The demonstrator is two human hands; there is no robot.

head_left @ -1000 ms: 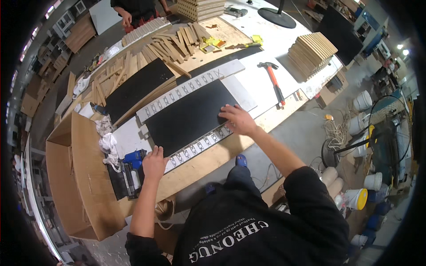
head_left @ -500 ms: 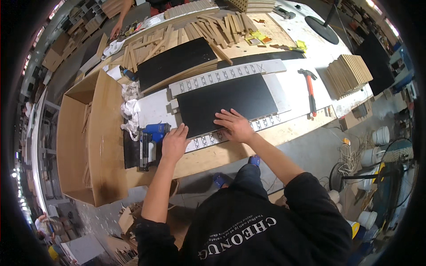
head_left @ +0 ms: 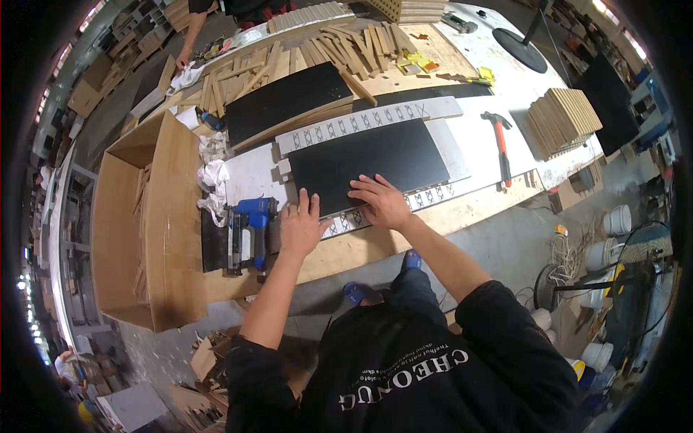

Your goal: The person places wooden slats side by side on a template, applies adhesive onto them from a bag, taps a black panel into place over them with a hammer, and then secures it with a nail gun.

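Note:
A flat black rectangular board [head_left: 375,162] lies between two white strips with black cross marks, the far strip [head_left: 354,127] behind it and the near strip [head_left: 433,196] along its front edge. My left hand [head_left: 302,227] rests at the board's near left corner, fingers stretched out and holding nothing. Near the middle of the front edge, my right hand [head_left: 381,202] lies on the board with its fingers spread. Just left of my left hand, a blue nail gun [head_left: 253,225] lies on the bench.
A tall cardboard box [head_left: 173,238] stands at the left. A red-handled hammer [head_left: 501,151] lies right of the board, before a stack of grooved wood pieces [head_left: 567,119]. Another black board [head_left: 289,101] and loose wooden strips [head_left: 354,47] lie farther back. Across the bench is another person's arm [head_left: 193,36].
My left hand has slid right along the board's near left corner, its fingers now on the board. My right hand has hardly moved. The other person's hand has shifted slightly.

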